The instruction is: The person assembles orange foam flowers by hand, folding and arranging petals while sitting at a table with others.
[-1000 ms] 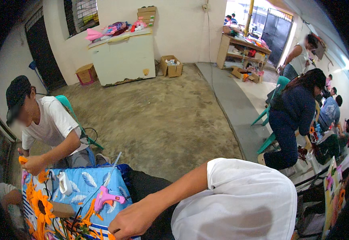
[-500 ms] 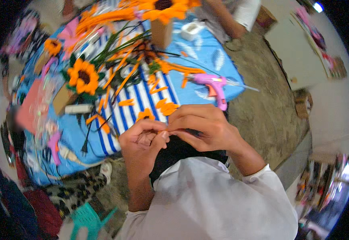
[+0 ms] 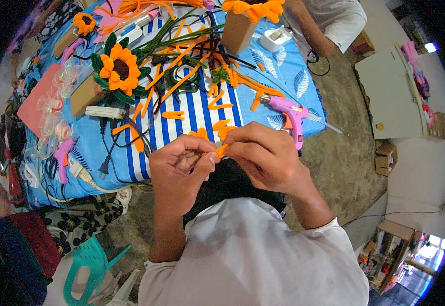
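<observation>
We hold small orange fuzzy piece [image 3: 222, 151] between left hand [image 3: 180, 169] and right hand [image 3: 266, 155], fingertips of both pinched close. Bending or shaping seems underway; next move calls for steady pinch. Loose orange pieces [image 3: 224, 129] just beyond hands; pink glue gun [image 3: 295, 115] beyond right hand.

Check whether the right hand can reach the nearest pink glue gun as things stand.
Likely yes: the pink glue gun lies just beyond the right hand, nothing visible between. That hand pinches an orange piece, so it would probably need freeing first.
</observation>
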Demonstrator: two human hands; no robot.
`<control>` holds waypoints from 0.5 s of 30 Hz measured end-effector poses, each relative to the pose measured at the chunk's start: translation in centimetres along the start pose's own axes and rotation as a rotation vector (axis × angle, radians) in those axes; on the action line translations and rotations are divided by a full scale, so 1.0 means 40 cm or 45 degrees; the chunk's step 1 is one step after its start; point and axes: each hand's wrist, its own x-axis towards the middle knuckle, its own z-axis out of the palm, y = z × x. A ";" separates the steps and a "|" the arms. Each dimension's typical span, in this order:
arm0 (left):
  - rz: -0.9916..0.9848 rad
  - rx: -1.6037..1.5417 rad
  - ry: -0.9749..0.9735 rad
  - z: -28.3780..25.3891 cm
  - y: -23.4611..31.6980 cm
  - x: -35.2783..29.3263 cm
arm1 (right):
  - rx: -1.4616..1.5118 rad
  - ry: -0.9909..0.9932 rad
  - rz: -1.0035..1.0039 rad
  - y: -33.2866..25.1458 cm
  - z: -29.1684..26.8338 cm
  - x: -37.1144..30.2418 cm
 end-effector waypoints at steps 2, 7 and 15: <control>0.020 0.051 0.039 0.007 0.006 0.002 | -0.059 -0.028 -0.009 -0.004 -0.001 0.011; -0.004 0.534 -0.090 0.006 0.016 -0.006 | -0.008 -0.187 0.014 -0.012 -0.018 0.019; 0.243 0.665 -0.401 0.021 0.049 -0.035 | 0.740 -0.493 0.724 -0.010 -0.080 0.041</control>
